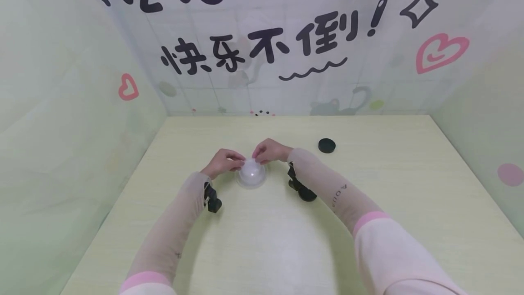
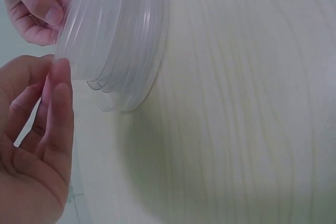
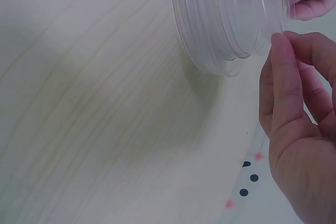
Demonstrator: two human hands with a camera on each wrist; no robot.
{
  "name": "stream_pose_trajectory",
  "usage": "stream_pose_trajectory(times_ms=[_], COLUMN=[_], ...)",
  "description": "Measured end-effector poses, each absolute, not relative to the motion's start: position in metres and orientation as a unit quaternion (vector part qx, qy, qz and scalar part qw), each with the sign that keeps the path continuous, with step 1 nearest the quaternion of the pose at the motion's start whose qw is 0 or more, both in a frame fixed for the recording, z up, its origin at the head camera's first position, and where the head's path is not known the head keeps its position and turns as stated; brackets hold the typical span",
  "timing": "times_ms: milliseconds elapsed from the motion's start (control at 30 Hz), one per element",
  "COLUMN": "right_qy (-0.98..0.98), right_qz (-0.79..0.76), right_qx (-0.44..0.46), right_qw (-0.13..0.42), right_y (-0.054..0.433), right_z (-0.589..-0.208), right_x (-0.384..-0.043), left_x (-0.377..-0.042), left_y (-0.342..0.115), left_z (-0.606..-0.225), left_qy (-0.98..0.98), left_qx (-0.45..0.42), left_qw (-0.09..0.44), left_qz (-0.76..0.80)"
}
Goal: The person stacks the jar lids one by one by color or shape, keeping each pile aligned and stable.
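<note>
A clear, ridged plastic piece (image 1: pixel 251 174), rounded like a dome from above, stands on the table with its wide rim down. Several layered edges show in the left wrist view, where the plastic (image 2: pixel 105 30) narrows towards the top; whether it is one piece or a nested stack I cannot tell. My left hand (image 1: pixel 224 163) pinches the upper edge on the left between thumb and fingertips. On the opposite side, my right hand (image 1: pixel 271 150) pinches the same edge. Close up, the right hand (image 3: pixel 302 98) has its thumb and index finger at the thin plastic edge.
A black round disc (image 1: pixel 326 145) lies on the pale wood-grain table (image 1: pixel 254 240), right of the hands. Another dark round shape (image 1: pixel 307 193) shows beside the right wrist's mount, partly covered. A printed cloth (image 1: pixel 262 94) hangs behind the table's far edge.
</note>
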State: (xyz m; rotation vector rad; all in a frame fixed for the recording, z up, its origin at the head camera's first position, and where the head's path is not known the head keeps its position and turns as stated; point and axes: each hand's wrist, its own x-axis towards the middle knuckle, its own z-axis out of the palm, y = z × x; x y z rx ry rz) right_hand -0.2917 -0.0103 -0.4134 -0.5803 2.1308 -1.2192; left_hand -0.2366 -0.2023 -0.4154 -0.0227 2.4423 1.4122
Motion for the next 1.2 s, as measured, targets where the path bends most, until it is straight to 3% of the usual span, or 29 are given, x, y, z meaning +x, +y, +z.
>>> stream_pose_trajectory(times_ms=[1200], right_qy=[0.812], right_qz=[-0.454], right_qx=[-0.212], right_qw=[0.301], right_y=[-0.0117], right_z=[-0.4175], right_x=[-0.2901], left_x=[-0.2375], left_y=[-0.2013], left_z=[-0.4181], left_qy=[0.863], left_qx=[-0.001], left_qw=[0.172], left_qz=[0.475])
